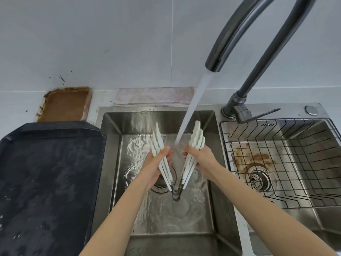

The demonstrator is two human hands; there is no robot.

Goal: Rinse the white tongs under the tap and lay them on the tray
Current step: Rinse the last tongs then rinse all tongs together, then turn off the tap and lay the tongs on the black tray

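Head view: both hands are gripping the white tongs (pixel 162 163) over the sink (pixel 110 145), left hand (pixel 156 163) and right hand (pixel 201 157) each curling round one stack of arms; water is falling between the fingers, blurring how many pairs are stacked.

You face a pale tiled wall (pixel 110 34) under even light. Against it, on the table, lie a folded cloth (pixel 153 96) and, left of the cloth, a rusty brown mat (pixel 66 104).

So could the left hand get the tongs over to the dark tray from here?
Probably yes. The left hand grips one side of the white tongs over the sink, and the dark tray lies directly to its left with nothing between. The right hand grips the other side.
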